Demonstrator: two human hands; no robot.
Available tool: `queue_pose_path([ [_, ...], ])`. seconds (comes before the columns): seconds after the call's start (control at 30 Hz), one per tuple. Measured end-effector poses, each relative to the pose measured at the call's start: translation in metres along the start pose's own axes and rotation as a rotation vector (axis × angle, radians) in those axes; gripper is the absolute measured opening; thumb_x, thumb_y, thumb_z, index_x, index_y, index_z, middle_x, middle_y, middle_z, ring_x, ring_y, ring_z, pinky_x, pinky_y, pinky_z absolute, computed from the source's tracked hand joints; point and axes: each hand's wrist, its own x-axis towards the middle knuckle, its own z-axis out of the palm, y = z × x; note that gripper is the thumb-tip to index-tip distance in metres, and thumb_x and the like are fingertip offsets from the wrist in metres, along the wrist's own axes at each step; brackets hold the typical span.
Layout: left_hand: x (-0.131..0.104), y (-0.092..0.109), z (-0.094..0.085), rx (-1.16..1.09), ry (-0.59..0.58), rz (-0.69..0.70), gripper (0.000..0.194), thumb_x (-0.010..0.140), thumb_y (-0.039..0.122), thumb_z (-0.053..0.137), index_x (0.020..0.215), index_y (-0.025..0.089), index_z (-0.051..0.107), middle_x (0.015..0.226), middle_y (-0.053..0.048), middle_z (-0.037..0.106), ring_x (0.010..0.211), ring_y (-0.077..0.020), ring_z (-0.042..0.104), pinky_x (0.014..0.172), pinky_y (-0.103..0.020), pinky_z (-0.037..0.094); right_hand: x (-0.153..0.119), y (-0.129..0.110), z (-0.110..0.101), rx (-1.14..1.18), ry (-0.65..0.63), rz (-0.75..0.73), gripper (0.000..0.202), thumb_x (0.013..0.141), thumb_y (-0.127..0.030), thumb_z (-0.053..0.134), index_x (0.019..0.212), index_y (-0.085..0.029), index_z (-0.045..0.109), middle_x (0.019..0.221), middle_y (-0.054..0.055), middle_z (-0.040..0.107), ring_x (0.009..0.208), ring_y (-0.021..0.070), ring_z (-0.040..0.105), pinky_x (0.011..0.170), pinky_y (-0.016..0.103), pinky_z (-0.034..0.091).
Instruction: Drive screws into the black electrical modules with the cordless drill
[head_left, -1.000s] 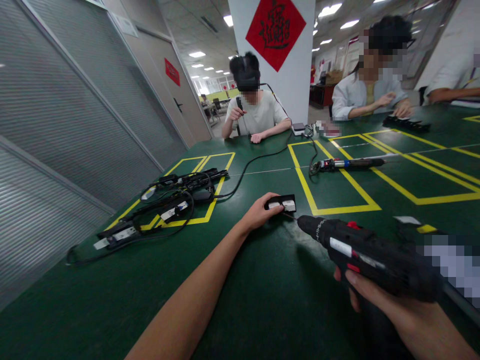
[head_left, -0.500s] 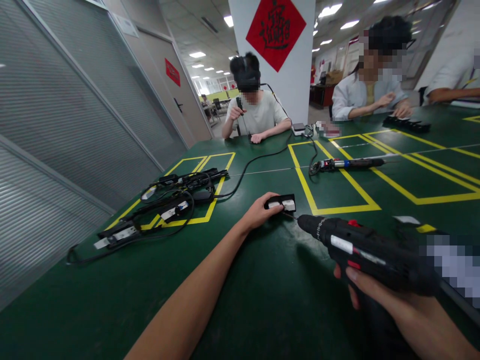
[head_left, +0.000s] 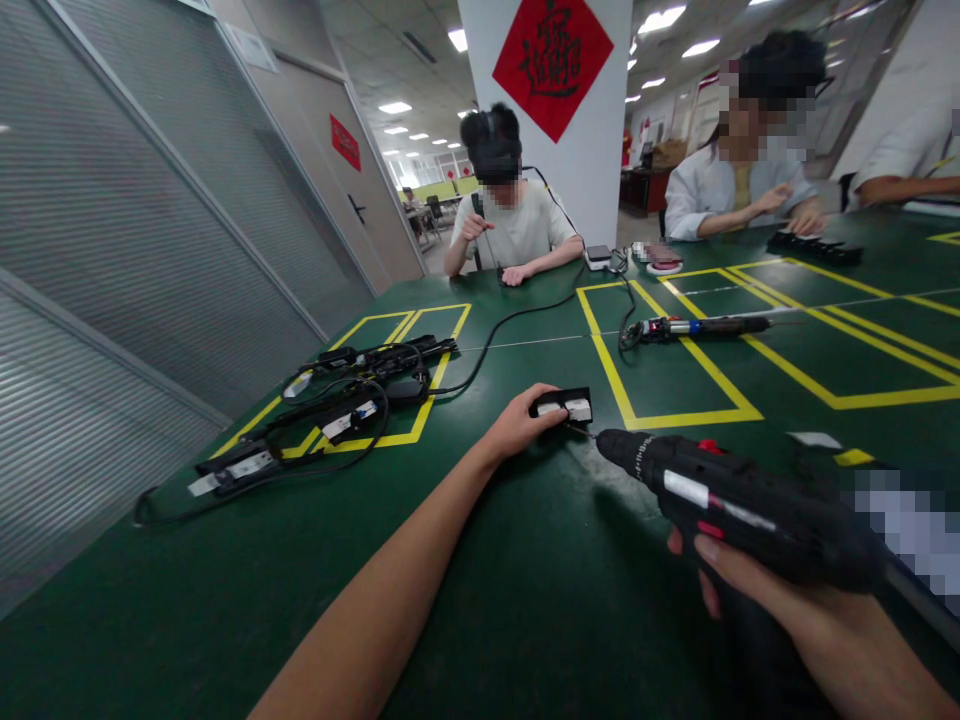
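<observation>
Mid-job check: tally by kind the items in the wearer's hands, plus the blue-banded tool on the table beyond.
Power drill: 1, in the right hand
Black-and-white part: 1, in the left hand
Blue-banded tool: 1, on the table
Total: 3

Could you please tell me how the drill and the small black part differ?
The drill is far larger than the part. The drill is in the right grip, the part in the left grip. The drill has red accents; the part bears white pieces. Both are mostly black.
</observation>
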Motion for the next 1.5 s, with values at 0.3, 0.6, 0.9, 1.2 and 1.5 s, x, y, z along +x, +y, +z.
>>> queue_pose_path([
  [0.3, 0.001, 0.0, -0.001, 0.001, -0.005, -0.013, 0.048, 0.078, 0.049, 0.058, 0.115, 0.019, 0.056, 0.108, -0.006, 0.064, 0.094, -0.0214, 0.061, 0.086, -0.033, 0.048, -0.009, -0.017, 0.006, 0.047, 0.053, -0.005, 0.033, 0.073, -0.058, 0.057, 0.074, -0.028, 0.069, 0.061, -0.002, 0.067, 0.065, 0.019, 0.063, 0.066, 0.026, 0.049],
  [0.6, 0.0, 0.004, -0.001, -0.002, -0.007, -0.014, 0.048, 0.079, 0.049, 0.057, 0.116, 0.019, 0.055, 0.11, -0.006, 0.063, 0.096, -0.0215, 0.061, 0.087, -0.033, 0.048, 0.0, 0.001, -0.002, -0.06, -0.003, 0.013, 0.042, 0.072, -0.065, 0.056, 0.069, -0.027, 0.074, 0.077, 0.003, 0.074, 0.083, 0.0255, 0.066, 0.084, 0.034, 0.048],
  [0.9, -0.001, 0.005, -0.002, -0.01, -0.009, -0.016, 0.047, 0.079, 0.049, 0.057, 0.115, 0.018, 0.056, 0.109, -0.006, 0.063, 0.095, -0.0214, 0.061, 0.086, -0.033, 0.047, -0.005, -0.004, 0.003, -0.053, 0.044, 0.024, 0.042, 0.072, -0.065, 0.054, 0.066, -0.028, 0.073, 0.075, 0.002, 0.072, 0.08, 0.025, 0.065, 0.084, 0.034, 0.046],
  [1.2, -0.001, 0.005, -0.001, -0.006, -0.008, -0.018, 0.047, 0.079, 0.048, 0.057, 0.116, 0.018, 0.055, 0.109, -0.006, 0.064, 0.096, -0.0212, 0.06, 0.088, -0.033, 0.047, 0.002, 0.005, -0.005, -0.122, -0.01, 0.003, 0.048, 0.071, -0.069, 0.054, 0.057, -0.026, 0.071, 0.07, 0.003, 0.074, 0.068, 0.0232, 0.068, 0.078, 0.032, 0.053],
  [1.5, 0.0, 0.005, -0.001, -0.003, -0.003, -0.013, 0.045, 0.08, 0.048, 0.056, 0.114, 0.018, 0.056, 0.108, -0.005, 0.063, 0.095, -0.0213, 0.06, 0.088, -0.033, 0.047, 0.001, 0.005, -0.005, -0.134, 0.005, -0.038, 0.049, 0.072, -0.068, 0.053, 0.063, -0.026, 0.075, 0.075, 0.005, 0.075, 0.078, 0.0259, 0.07, 0.085, 0.035, 0.052],
])
